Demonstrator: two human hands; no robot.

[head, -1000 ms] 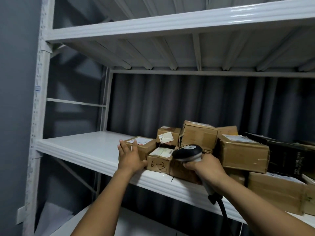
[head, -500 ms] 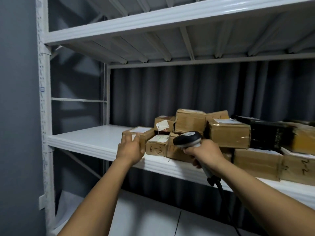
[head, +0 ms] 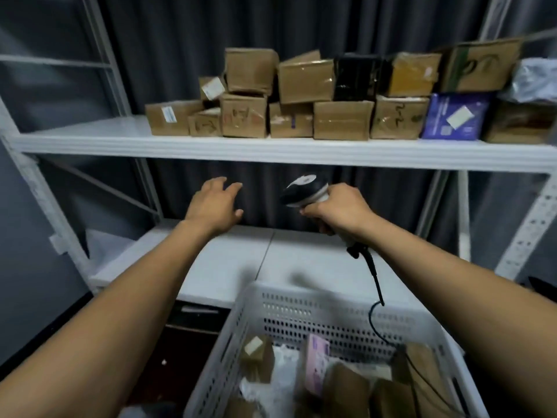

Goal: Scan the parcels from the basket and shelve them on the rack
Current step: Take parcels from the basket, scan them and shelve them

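Several parcels [head: 346, 384] sit in the white basket [head: 301, 321], below the rack [head: 211, 149] shelf stacked with boxes [head: 340, 120]. Left hand [head: 215, 203] empty, fingers loosely spread, above the basket; right hand [head: 340, 211] wrapped round the scanner [head: 303, 191]. Risk: scanner cable [head: 375, 276] trails into the basket, could snag on a parcel during the lift.

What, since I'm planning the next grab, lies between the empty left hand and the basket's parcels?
Head view: between the left hand and the parcels, only the bare lower shelf and the perforated wall of the basket.
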